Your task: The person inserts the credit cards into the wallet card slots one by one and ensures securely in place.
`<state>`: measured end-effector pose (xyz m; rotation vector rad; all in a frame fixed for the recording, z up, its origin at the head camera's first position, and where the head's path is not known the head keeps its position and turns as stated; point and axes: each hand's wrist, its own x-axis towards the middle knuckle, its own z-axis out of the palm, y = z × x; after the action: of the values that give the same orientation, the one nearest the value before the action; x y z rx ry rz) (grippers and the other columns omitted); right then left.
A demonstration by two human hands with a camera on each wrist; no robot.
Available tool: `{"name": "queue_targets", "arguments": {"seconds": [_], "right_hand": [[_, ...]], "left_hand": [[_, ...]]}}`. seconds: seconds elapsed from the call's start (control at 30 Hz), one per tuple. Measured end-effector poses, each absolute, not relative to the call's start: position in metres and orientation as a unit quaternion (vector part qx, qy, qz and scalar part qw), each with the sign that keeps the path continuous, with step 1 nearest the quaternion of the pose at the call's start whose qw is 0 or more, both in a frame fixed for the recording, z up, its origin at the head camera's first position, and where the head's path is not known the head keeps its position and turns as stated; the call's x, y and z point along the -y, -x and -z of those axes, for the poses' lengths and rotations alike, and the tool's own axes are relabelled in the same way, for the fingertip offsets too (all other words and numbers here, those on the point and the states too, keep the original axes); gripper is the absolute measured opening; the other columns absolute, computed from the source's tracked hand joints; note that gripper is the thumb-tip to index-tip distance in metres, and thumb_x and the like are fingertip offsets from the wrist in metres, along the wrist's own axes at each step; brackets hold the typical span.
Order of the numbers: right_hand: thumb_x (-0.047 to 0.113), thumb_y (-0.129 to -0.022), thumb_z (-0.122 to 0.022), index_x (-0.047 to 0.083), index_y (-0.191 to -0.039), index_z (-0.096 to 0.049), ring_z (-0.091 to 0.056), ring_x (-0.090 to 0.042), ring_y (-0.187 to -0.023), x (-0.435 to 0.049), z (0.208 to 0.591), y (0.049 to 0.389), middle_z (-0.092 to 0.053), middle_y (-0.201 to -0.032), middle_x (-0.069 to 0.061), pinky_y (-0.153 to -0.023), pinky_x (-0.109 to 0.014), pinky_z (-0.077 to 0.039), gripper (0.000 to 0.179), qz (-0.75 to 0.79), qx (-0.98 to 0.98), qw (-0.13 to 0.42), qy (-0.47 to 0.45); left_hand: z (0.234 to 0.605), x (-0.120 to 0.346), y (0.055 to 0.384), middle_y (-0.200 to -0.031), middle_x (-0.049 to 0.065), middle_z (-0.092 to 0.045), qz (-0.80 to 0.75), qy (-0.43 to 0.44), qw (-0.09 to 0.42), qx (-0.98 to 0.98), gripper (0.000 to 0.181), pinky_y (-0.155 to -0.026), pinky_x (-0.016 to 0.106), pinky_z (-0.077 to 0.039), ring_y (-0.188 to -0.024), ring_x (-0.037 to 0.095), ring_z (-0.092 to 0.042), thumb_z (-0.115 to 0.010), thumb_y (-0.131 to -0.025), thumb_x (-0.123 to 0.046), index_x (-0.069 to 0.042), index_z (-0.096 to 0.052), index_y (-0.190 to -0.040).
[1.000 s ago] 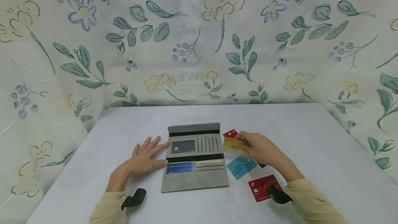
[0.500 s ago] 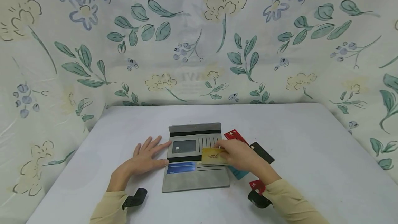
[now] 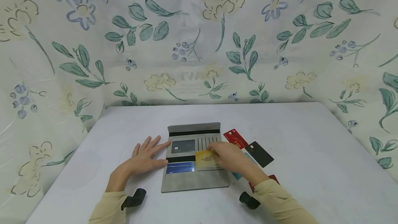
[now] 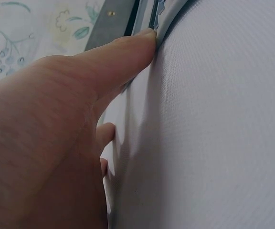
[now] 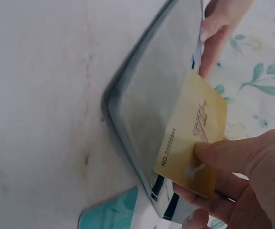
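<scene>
A grey wallet (image 3: 196, 180) lies unfolded on the white table, with a dark card (image 3: 183, 146) in its upper left pocket and a blue card (image 3: 180, 168) in its lower left one. My right hand (image 3: 231, 158) pinches a gold VIP card (image 5: 195, 129) between thumb and fingers. The card is over the wallet's lower right slots; whether its edge is inside one I cannot tell. Against the wallet's left edge, my left hand (image 3: 143, 160) rests with fingers spread, thumb and index fingertip touching the edge.
Right of the wallet lie a red VIP card (image 3: 235, 138), a black card (image 3: 259, 154), a teal card (image 5: 111, 210) partly under my right hand, and another red card (image 3: 274, 179) mostly hidden by my sleeve. A floral sheet (image 3: 192, 44) hangs behind the table.
My right hand has carried the gold card left from beside the wallet to over its lower right slots. The black card has come into view. My left hand has stayed put.
</scene>
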<state>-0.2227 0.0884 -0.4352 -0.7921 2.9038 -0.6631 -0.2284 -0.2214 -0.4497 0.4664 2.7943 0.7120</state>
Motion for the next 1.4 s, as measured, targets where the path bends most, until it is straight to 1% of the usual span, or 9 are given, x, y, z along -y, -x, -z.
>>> {"name": "queue_targets", "arguments": {"seconds": [0.5,0.6,0.77,0.97,1.07,1.13,1.2,1.33,1.4], "right_hand": [[0.013,-0.096,-0.065,0.012,-0.121,-0.066,-0.06,-0.015,-0.088,-0.088,0.443,0.223,-0.071,-0.113,-0.005,-0.084,-0.033,-0.056,0.025,0.238,-0.936,0.016,0.259],[0.012,-0.095,-0.066,0.013,-0.12,-0.067,-0.06,-0.016,-0.087,-0.089,0.443,0.224,-0.071,-0.112,-0.006,-0.085,-0.034,-0.056,0.025,0.249,-0.933,0.026,0.26],[0.009,-0.094,-0.066,0.012,-0.12,-0.067,-0.061,-0.018,-0.09,-0.09,0.439,0.227,-0.071,-0.113,-0.007,-0.089,-0.039,-0.056,0.026,0.262,-0.927,0.057,0.263],[0.002,-0.094,-0.061,0.009,-0.121,-0.064,-0.058,-0.023,-0.094,-0.091,0.441,0.229,-0.068,-0.118,-0.012,-0.092,-0.044,-0.053,0.028,0.296,-0.911,0.093,0.271],[0.002,-0.096,-0.058,0.007,-0.124,-0.063,-0.057,-0.023,-0.097,-0.09,0.445,0.228,-0.066,-0.12,-0.012,-0.094,-0.043,-0.052,0.028,0.298,-0.911,0.098,0.267],[0.006,-0.098,-0.058,0.008,-0.126,-0.062,-0.055,-0.021,-0.097,-0.089,0.448,0.226,-0.064,-0.119,-0.011,-0.092,-0.04,-0.052,0.029,0.275,-0.92,0.084,0.265],[0.011,-0.098,-0.059,0.01,-0.129,-0.063,-0.051,-0.02,-0.097,-0.088,0.452,0.224,-0.062,-0.117,-0.009,-0.088,-0.036,-0.051,0.031,0.246,-0.93,0.055,0.267],[0.019,-0.093,-0.066,0.014,-0.132,-0.063,-0.044,-0.019,-0.098,-0.09,0.455,0.218,-0.055,-0.112,-0.006,-0.077,-0.033,-0.042,0.039,0.194,-0.942,0.006,0.273],[0.021,-0.091,-0.069,0.015,-0.133,-0.062,-0.042,-0.019,-0.099,-0.091,0.454,0.216,-0.053,-0.111,-0.005,-0.076,-0.032,-0.038,0.043,0.184,-0.944,0.0,0.275]], "left_hand": [[0.449,0.223,0.226,-0.162,0.024,-0.016,-0.245,-0.16,0.109,-0.95,0.072,-0.11,0.073,0.009,-0.147,0.051,0.002,-0.066,-0.089,-0.047,-0.018,-0.041,-0.151],[0.449,0.223,0.226,-0.162,0.024,-0.016,-0.245,-0.16,0.109,-0.95,0.072,-0.11,0.073,0.009,-0.147,0.051,0.002,-0.066,-0.09,-0.047,-0.018,-0.041,-0.151],[0.45,0.224,0.227,-0.162,0.025,-0.016,-0.25,-0.159,0.112,-0.948,0.073,-0.11,0.073,0.01,-0.147,0.052,0.004,-0.066,-0.089,-0.047,-0.018,-0.041,-0.151],[0.45,0.224,0.226,-0.162,0.025,-0.016,-0.251,-0.159,0.113,-0.948,0.073,-0.11,0.073,0.01,-0.147,0.052,0.003,-0.066,-0.089,-0.048,-0.018,-0.041,-0.151],[0.45,0.224,0.226,-0.162,0.024,-0.015,-0.252,-0.161,0.112,-0.948,0.073,-0.11,0.072,0.01,-0.147,0.051,0.003,-0.066,-0.09,-0.048,-0.018,-0.041,-0.151],[0.45,0.223,0.226,-0.162,0.024,-0.015,-0.252,-0.161,0.113,-0.948,0.072,-0.11,0.072,0.011,-0.147,0.051,0.004,-0.065,-0.09,-0.047,-0.018,-0.041,-0.151],[0.449,0.223,0.226,-0.163,0.024,-0.015,-0.251,-0.16,0.113,-0.948,0.072,-0.111,0.071,0.012,-0.148,0.051,0.005,-0.065,-0.09,-0.047,-0.017,-0.041,-0.151],[0.45,0.223,0.228,-0.163,0.023,-0.014,-0.25,-0.16,0.114,-0.948,0.073,-0.11,0.071,0.012,-0.148,0.05,0.005,-0.065,-0.09,-0.048,-0.017,-0.041,-0.152],[0.45,0.223,0.228,-0.163,0.023,-0.014,-0.249,-0.162,0.113,-0.948,0.073,-0.11,0.071,0.012,-0.148,0.05,0.005,-0.065,-0.09,-0.048,-0.017,-0.041,-0.151]]}}
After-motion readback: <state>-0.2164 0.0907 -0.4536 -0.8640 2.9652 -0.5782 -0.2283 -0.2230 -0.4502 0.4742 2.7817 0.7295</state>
